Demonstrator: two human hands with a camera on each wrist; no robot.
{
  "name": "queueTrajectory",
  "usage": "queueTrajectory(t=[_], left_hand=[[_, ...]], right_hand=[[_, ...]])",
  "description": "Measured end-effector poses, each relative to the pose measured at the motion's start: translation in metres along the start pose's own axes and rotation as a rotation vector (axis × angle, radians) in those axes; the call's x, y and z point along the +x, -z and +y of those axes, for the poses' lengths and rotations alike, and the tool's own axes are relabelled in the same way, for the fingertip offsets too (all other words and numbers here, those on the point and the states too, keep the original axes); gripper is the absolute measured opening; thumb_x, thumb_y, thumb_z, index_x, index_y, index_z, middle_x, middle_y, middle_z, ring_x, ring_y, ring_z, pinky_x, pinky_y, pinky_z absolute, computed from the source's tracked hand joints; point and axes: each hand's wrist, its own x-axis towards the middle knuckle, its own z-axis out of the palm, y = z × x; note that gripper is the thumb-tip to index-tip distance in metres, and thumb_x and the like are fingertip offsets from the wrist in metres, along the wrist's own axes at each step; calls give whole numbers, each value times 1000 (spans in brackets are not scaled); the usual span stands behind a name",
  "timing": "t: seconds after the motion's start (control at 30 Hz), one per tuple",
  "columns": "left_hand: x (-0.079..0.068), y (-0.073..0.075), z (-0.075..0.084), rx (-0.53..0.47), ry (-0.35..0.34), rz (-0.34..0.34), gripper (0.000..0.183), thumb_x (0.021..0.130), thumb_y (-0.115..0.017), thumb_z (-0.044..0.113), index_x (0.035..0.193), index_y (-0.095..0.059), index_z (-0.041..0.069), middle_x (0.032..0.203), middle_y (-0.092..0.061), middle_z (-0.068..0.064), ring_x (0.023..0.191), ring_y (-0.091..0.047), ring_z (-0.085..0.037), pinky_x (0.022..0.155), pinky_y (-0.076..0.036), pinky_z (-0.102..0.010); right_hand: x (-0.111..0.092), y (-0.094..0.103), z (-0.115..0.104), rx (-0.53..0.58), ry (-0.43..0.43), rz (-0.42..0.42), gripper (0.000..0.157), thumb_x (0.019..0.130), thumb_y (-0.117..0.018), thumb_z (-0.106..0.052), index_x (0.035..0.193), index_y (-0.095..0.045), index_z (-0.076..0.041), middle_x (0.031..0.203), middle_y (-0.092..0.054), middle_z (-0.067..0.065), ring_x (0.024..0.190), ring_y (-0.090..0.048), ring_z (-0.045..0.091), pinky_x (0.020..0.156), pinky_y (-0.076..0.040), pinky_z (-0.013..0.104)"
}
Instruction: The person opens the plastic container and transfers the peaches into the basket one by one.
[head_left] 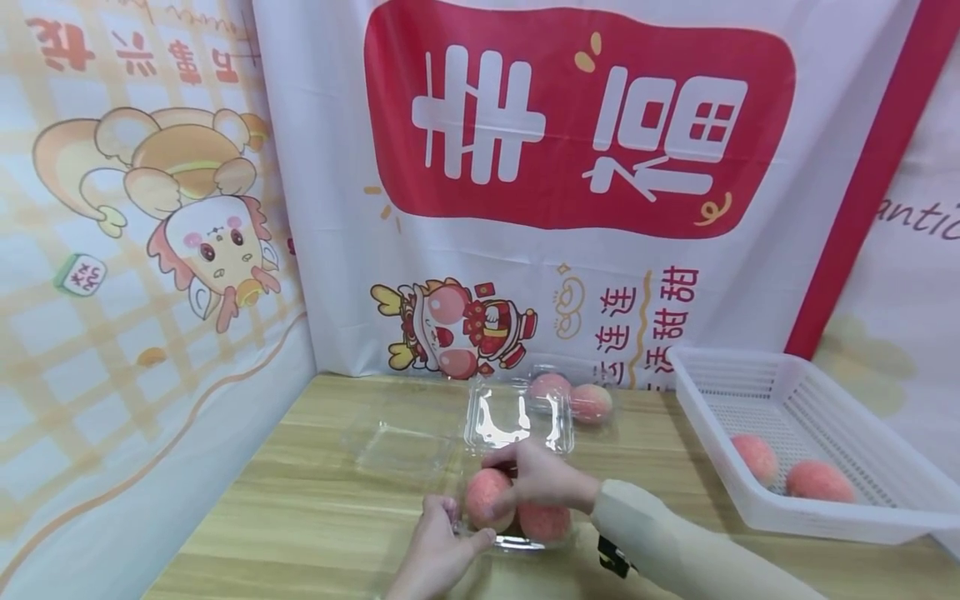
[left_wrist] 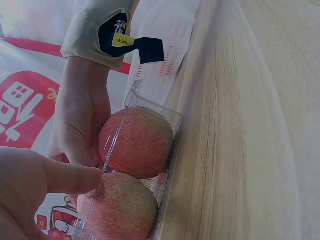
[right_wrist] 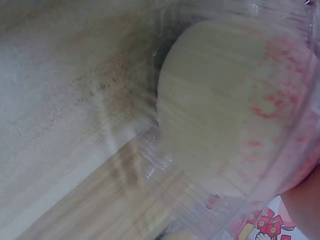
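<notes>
A clear plastic box [head_left: 519, 544] with two peaches in it stands near the table's front, its lid [head_left: 517, 417] folded back. My right hand [head_left: 542, 477] reaches over the box and grips the left peach [head_left: 483, 493]. Beside that fruit, the other peach [head_left: 546, 523] lies partly under my right wrist. At the box's left front corner my left hand [head_left: 442, 543] holds the wall, and its thumb [left_wrist: 75, 176] lies against the rim in the left wrist view. Through the clear wall, the right wrist view shows a pale peach [right_wrist: 215, 110] up close.
Another clear box [head_left: 405, 450] sits on the table at the left. Behind the lid, two peaches [head_left: 591, 402] lie in clear packaging by the cloth backdrop. A white basket [head_left: 832, 518] on the right holds two more peaches [head_left: 819, 482].
</notes>
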Motion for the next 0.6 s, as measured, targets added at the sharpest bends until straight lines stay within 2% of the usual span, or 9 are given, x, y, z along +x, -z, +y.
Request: queueTrajectory(t=[0.13, 0.27, 0.4, 0.6], left_hand=[[1, 0, -2, -13, -2, -1, 61, 77, -83, 21, 112, -41, -7, 98, -54, -14, 92, -56, -28, 80, -50, -48], [1, -1, -5, -34, -9, -9, 58, 77, -82, 18, 110, -41, -6, 96, -54, -13, 90, -56, -26, 77, -49, -44], [0, -2, -6, -36, -14, 0, 56, 77, -81, 17, 109, -42, -7, 94, -54, -13, 87, -55, -25, 75, -48, -40], [2, -1, -4, -42, 2, 3, 59, 78, -82, 18, 112, -41, -8, 96, -54, -14, 88, -55, -26, 75, -51, -43]], right_hand=[[2, -2, -2, -67, 9, -36, 53, 64, -89, -18, 113, -72, -11, 98, -69, -12, 85, -64, 5, 79, -53, 23], [2, -4, -3, -49, -39, -64, 58, 62, -90, -20, 116, -71, -11, 99, -68, -14, 85, -63, 4, 78, -52, 23], [1, -6, 1, -32, -43, -47, 57, 64, -91, -26, 116, -71, -14, 98, -68, -14, 85, -64, 6, 77, -53, 24], [3, -4, 4, -30, -1, -8, 55, 65, -91, -27, 115, -72, -15, 99, -69, -13, 83, -65, 7, 76, -54, 25]])
